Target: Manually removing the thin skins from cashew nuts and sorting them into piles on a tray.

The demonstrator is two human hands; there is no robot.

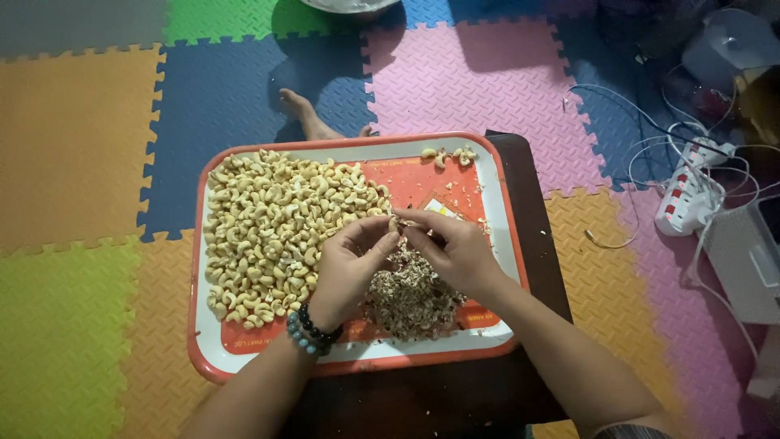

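Home floor, most likely a living or play room. Shown by interlocking foam mats (487, 73) in orange, blue, pink, green and yellow, a bare foot (302, 112) resting on them, and a power strip (686, 195) with white cables (642, 122) trailing at right. Tray (213, 358) of cashews (276, 219) set on a low dark table (536, 236) at floor level, not a workbench.

Foam floor mats (73, 154) in orange, blue, pink, green and grey cover the floor. A bare foot (302, 112) rests on a blue mat beyond the tray. At the right lies a white power strip (686, 195) with white cables (642, 114) looping around it, near a pale box (747, 260). A white bowl (349, 5) peeks in at the top edge
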